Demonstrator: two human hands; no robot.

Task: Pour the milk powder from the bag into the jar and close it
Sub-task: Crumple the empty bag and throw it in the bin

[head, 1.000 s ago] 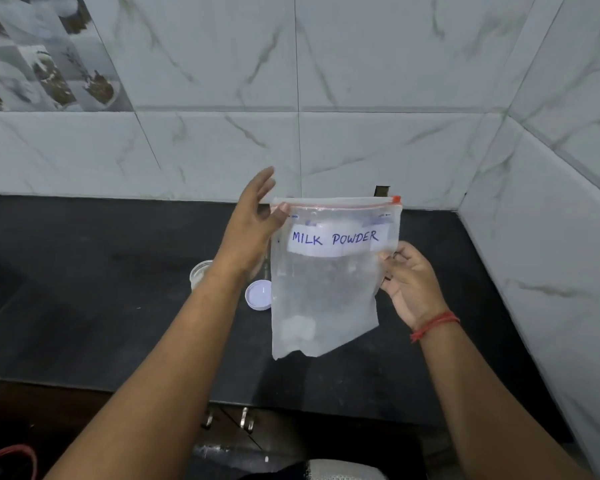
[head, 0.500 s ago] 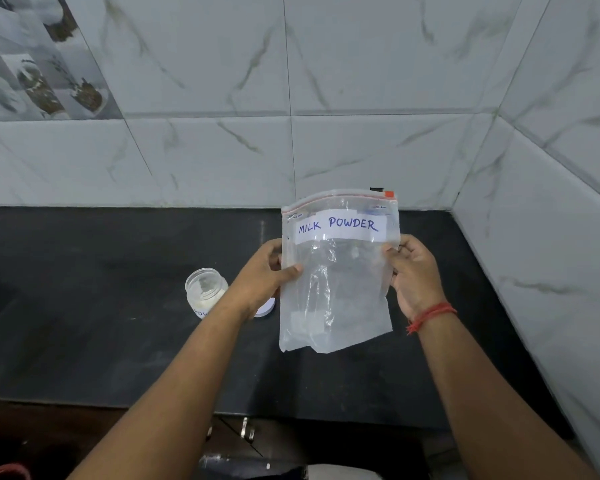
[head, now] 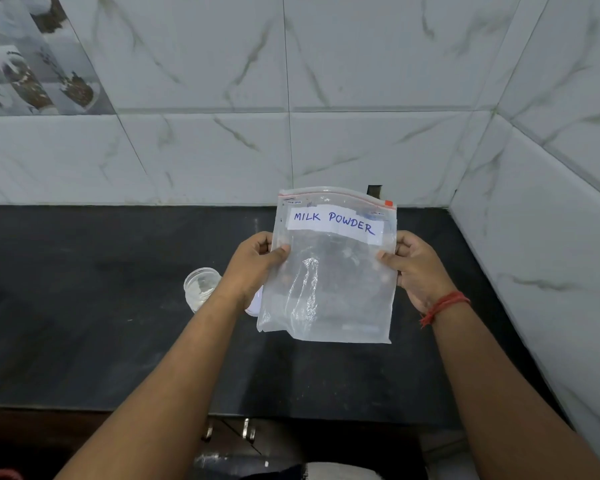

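Seen from the head camera: black stone counter point(head: 84, 341) running into a corner, backed and flanked on the right by pale marble-look wall tiles point(head: 378, 81) with grey-green veins; upper left, a patterned decor tile point(head: 32, 64) with brown motifs. Small dark notch in the wall just behind the top edge of the bag. Below the counter's front edge, dark cabinetry with two metal handles point(head: 245, 429). Held upright over the counter between both hands, a clear zip bag point(head: 329, 289), red seal strip along the top and a red tab at the right corner. Across its upper part, a white paper label point(head: 335, 223) handwritten in blue capitals: "MILK POWDER". Almost nothing visible inside, only a faint whitish trace near the bottom. Left hand point(head: 253, 268) gripping the bag's left edge, thumb on the front, fingers curled behind. Right hand point(head: 416, 268) pinching the right edge likewise; red thread band point(head: 444, 304) round that wrist. On the counter just left of the left wrist, a small clear jar point(head: 200, 287), uncapped, holding white powder. White lid point(head: 255, 303) peeking out between left hand and bag.
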